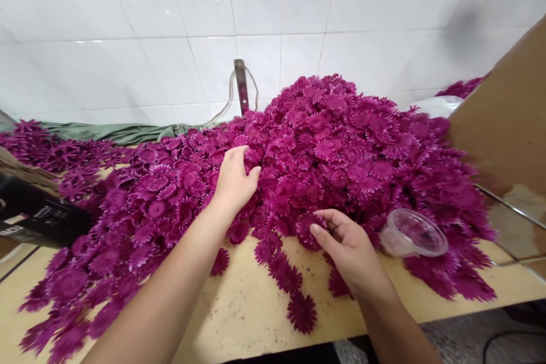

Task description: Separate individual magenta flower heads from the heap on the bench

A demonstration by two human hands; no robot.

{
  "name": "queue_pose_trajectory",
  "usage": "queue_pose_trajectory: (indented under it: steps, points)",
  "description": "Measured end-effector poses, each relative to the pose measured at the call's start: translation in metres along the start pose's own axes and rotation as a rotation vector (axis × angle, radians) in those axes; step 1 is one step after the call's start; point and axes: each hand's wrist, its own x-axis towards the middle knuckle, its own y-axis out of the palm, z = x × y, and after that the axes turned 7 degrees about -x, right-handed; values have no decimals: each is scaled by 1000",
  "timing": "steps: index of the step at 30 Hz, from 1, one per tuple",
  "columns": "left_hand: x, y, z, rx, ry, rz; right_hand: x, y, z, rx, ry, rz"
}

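A big heap of magenta artificial flower heads (326,148) with notched petals covers much of the table. My left hand (236,179) reaches to the middle of the heap, its thumb apart from the fingers. Its fingertips meet the flowers, and nothing shows held in it. At the heap's front edge, my right hand (347,244) pinches a magenta flower head (310,231) between thumb and fingers. Several loose flower heads (302,313) trail over the wooden tabletop between my forearms.
A clear plastic tub (413,233) leans among flowers at the right. Beyond it stands a brown cardboard box (505,131). A black container (38,213) lies at the left. Behind are green cloth (115,132), a metal bracket (241,86) with cord, and a white tiled wall (256,5).
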Motion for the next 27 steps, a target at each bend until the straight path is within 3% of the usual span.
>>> queue_pose_trajectory:
  steps: [2,5,6,15,22,27]
  points:
    - [-20,3,-9,44,81,109,3,3,1,9,4,-33]
    - [-50,8,-22,-31,135,518,6,7,0,55,-16,-59]
    - [-58,10,-24,-11,158,555,7,7,0,76,-23,-63]
    - [-75,22,-22,208,296,521,1,7,-5,93,-85,-5]
    - [-70,13,-23,-18,146,663,1,4,0,31,-101,-9]
    - [-67,14,-20,-106,15,630,-1,7,-1,-20,-121,2]
